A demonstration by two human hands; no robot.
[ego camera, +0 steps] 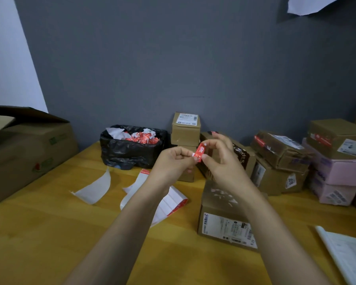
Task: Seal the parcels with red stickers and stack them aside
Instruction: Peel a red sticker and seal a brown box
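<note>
Both hands are raised above the wooden table and pinch a small red sticker between them. My left hand holds its lower white end with thumb and fingers. My right hand pinches its upper end. Below my right forearm a brown cardboard parcel with a white shipping label lies on the table. A sheet of sticker backing with red strips at one end lies under my left forearm.
A bin lined with a black bag holds crumpled red and white scraps at the back. Stacked brown parcels and pink boxes fill the back right. A large carton stands left. Loose backing paper and papers lie about.
</note>
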